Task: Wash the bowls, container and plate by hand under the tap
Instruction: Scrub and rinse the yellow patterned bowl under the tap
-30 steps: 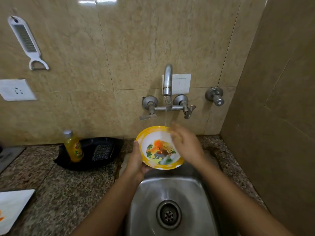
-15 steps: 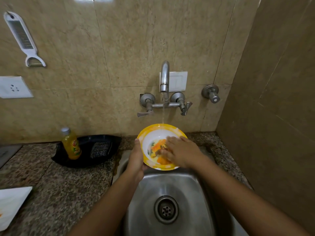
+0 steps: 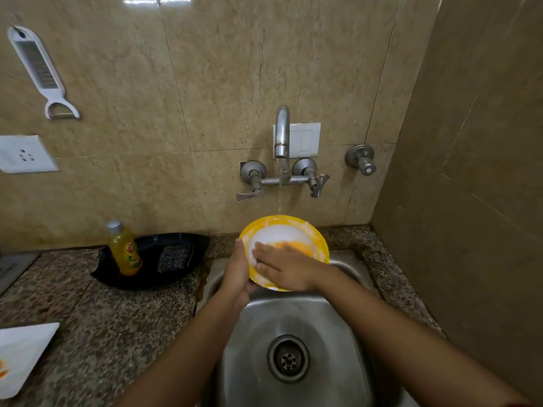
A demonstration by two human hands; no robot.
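Running from the tap [image 3: 281, 133], a thin stream of water falls onto the far rim of the bowl [image 3: 282, 221]. The bowl is yellow-rimmed with a white inside and is held tilted toward the person, above the back edge of the sink [image 3: 296, 315] and clear of the basin floor.

Left grip [image 3: 237, 271]: curled round the bowl's left rim, thumb lying up along the edge. The fingers behind the bowl are hidden.

Right grip [image 3: 286, 270]: fingers straight and spread, laid flat against the inside of the bowl. It holds nothing. The print inside the bowl is blurred and partly covered by this grip.

The drain [image 3: 288, 358] sits in the middle of the basin, below both forearms.

On the tabletop [image 3: 117, 318], at the back edge left of the sink, lies a black tray [image 3: 152, 282]. A bottle [image 3: 125, 251] of orange liquid stands upright at the tray's left end, and a dark scrubber [image 3: 173, 257] lies just to its right. A white plate [image 3: 20, 353] lies at the tabletop's left edge, near the front, partly out of frame.

On the wall: a peeler [image 3: 41, 71] hangs at upper left, a socket [image 3: 23, 154] is below it, a switch plate [image 3: 305, 139] is behind the tap, and a separate valve [image 3: 361, 160] is to its right.
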